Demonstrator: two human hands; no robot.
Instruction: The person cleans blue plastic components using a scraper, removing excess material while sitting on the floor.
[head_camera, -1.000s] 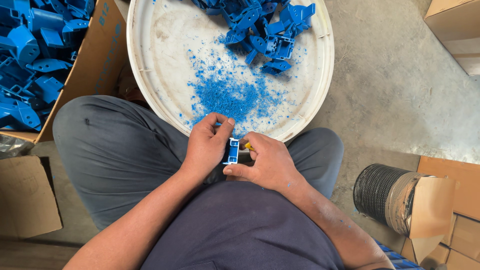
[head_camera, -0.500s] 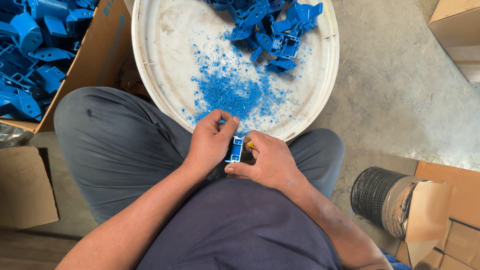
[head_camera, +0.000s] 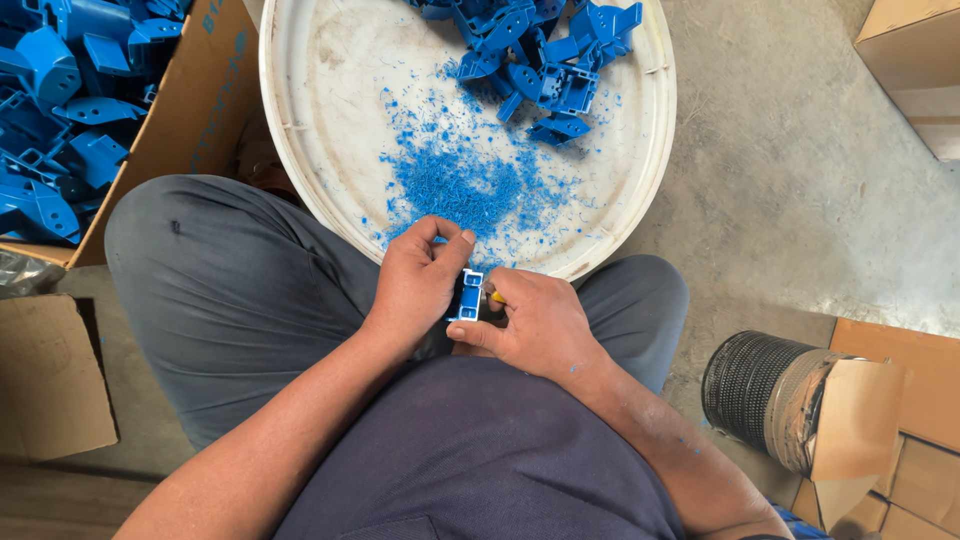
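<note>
My left hand (head_camera: 420, 275) grips a small blue plastic part (head_camera: 468, 297) over my lap, just at the near rim of a large white round tray (head_camera: 300, 150). My right hand (head_camera: 535, 325) is closed around a small tool with a yellow bit showing (head_camera: 496, 297), pressed against the part's right side. The blade is hidden by my fingers. On the tray lie a heap of blue plastic shavings (head_camera: 455, 185) and, at its far side, a pile of similar blue parts (head_camera: 540, 55).
A cardboard box (head_camera: 190, 110) full of blue plastic parts (head_camera: 60, 110) stands at my left. A black ribbed roll (head_camera: 755, 390) wrapped in cardboard lies at the right, with more cardboard boxes (head_camera: 900, 440) beside it and one at the top right (head_camera: 915, 60). The floor is grey concrete.
Both hands keep hold of the blue part and tool. They have shifted only slightly in the view as my head moved.
</note>
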